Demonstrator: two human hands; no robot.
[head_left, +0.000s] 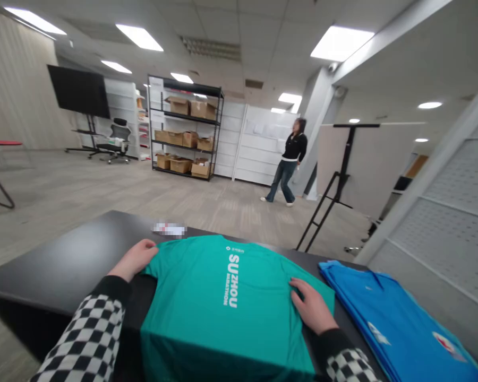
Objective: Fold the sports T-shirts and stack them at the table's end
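A green T-shirt point(195, 297) with white "SUZHOU MARATHON" lettering is spread on the dark table, its neckline towards the far edge and its lower part over the near edge. My left hand point(137, 257) is closed on the end of its left sleeve. On the shirt near the right sleeve rests my right hand point(313, 305), thumb and fingers a little apart, palm down. Right of the shirt lies a stack of folded blue garments point(390, 313), with small printed patches on the top one.
Near the far edge of the dark table point(83, 260) sits a small white item point(170, 228), blurred out. Beyond it are a black easel stand point(338, 180), a shelf rack point(185, 127) with cardboard boxes, and a standing person point(290, 154). A grey panel point(446, 239) rises at right.
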